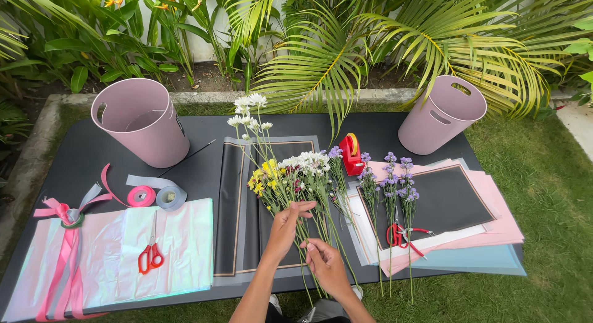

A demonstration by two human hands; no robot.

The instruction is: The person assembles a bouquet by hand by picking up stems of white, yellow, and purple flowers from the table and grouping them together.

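1. At the far left of the dark table (92, 156), pink ribbons (62, 255) lie across an iridescent sheet (179, 249), with red-handled scissors (150, 257) on that sheet.
2. Behind the sheet stand a pink bucket (142, 122) and two ribbon rolls, one pink (141, 195) and one grey (171, 197), touching each other.
3. At the centre, a bunch of white and yellow flowers (290, 171) lies over black wrapping sheets (231, 205), stems toward the person.
4. The left hand (285, 227) has its fingers clamped round the stems just below the blooms.
5. Just right of it and lower, the right hand (326, 264) has its fingers pinched together on the stems.
6. Right of the hands, a red tape dispenser (351, 155) stands behind purple flowers (392, 181), which lie on black and pink paper (494, 230) with red pruning shears (400, 235).
7. At the far right, a second pink bucket (441, 116) stands tilted.
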